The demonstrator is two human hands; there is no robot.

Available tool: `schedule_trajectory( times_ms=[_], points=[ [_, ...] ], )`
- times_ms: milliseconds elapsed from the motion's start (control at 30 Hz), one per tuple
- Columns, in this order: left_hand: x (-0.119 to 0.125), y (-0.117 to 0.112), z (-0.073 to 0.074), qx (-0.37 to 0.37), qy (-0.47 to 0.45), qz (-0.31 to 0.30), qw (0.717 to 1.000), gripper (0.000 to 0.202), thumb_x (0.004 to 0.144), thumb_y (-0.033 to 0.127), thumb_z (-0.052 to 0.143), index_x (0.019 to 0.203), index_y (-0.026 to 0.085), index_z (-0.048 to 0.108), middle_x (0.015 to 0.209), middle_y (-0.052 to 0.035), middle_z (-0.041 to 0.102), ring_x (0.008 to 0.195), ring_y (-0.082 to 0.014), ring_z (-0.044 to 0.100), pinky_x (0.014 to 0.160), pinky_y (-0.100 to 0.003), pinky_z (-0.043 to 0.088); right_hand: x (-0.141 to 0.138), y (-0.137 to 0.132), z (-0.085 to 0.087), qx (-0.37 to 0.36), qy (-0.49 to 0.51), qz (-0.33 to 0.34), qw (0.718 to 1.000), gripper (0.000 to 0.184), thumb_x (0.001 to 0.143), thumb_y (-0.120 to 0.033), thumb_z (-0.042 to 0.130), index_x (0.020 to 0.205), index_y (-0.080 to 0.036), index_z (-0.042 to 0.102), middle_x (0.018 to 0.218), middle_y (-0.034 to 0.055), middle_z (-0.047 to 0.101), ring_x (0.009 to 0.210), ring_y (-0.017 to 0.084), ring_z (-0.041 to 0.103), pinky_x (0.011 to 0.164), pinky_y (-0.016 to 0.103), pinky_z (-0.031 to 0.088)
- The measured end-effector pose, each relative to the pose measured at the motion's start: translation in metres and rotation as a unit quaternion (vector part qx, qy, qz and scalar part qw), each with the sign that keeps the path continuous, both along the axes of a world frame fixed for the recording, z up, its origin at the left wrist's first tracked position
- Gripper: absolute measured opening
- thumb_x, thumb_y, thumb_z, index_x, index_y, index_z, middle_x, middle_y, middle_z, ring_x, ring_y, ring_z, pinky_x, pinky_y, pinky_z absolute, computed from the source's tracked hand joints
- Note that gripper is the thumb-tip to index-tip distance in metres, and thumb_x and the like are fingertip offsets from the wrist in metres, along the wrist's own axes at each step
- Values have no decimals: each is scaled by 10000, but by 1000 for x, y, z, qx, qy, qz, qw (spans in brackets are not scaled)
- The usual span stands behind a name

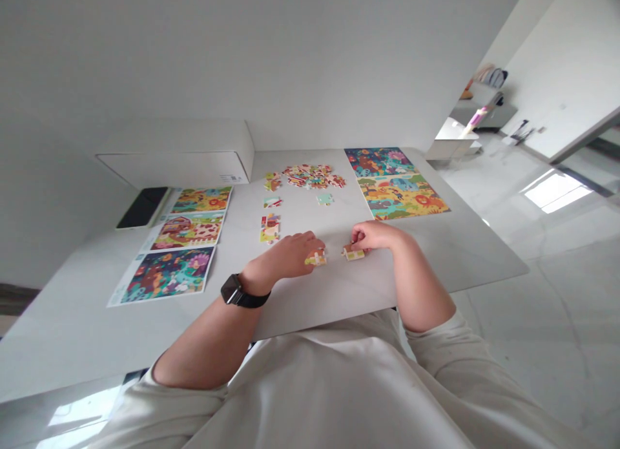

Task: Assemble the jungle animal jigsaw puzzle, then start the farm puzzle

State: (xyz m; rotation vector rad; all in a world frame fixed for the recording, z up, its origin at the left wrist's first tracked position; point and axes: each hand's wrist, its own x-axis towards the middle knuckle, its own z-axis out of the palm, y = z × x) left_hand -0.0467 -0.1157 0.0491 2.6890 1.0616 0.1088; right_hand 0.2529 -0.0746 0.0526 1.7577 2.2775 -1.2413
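Note:
My left hand [294,254], with a black watch on its wrist, is bent over a puzzle piece [316,259] in brown and yellow-green at the front of the table. Its fingers close on that piece from the far side, and some fingertips are hidden. A short gap to the right, my right hand [372,234] pinches another puzzle piece [355,254] of similar colours between thumb and fingers. The two pieces are apart. Beyond my left hand lie a few joined pieces [270,228] and a small green-and-red piece [272,203].
A heap of puzzle pieces [310,176] lies near the wall, with a pale green piece [325,199] before it. Two finished-looking pictures [402,198] lie at right. Picture sheets [186,232], a phone [142,207] and a white box [179,168] are at left.

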Motion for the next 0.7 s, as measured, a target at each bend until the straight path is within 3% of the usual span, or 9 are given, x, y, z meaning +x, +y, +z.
schedule_trajectory(
  times_ms=[133, 267, 533, 700],
  points=[
    [3, -1, 2, 11, -12, 14, 1000, 449, 924, 364, 682, 1362, 263, 676, 1274, -103, 663, 1082, -287, 689, 949, -404, 537, -6, -5, 5, 79, -79, 24, 993, 223, 812, -355, 866, 930, -213, 743, 930, 19, 795, 810, 166, 702, 650, 234, 448],
    [6, 4, 0, 53, -39, 42, 997, 371, 1006, 363, 611, 1350, 236, 669, 1278, -119, 670, 1143, -283, 673, 1001, -416, 525, -8, -7, 8, 105, -122, 36, 986, 195, 811, -290, 851, 957, -211, 749, 980, 34, 789, 836, 177, 692, 662, 243, 431],
    [8, 10, -4, 72, -75, 68, 992, 325, 999, 327, 633, 1303, 227, 690, 1294, -116, 688, 1161, -291, 668, 1012, -445, 529, -21, -14, 9, 164, -77, 81, 980, 426, 772, -400, 897, 1114, -220, 720, 1134, 71, 729, 950, 203, 690, 793, 254, 480],
    [1, 9, 1, 44, -47, 56, 996, 319, 963, 391, 692, 1238, 229, 707, 1244, -104, 691, 1116, -279, 677, 995, -415, 523, -33, -18, 4, 157, -107, 99, 977, 392, 755, -384, 893, 1059, -220, 707, 1167, 76, 703, 879, 190, 678, 746, 262, 467]
  ],
)
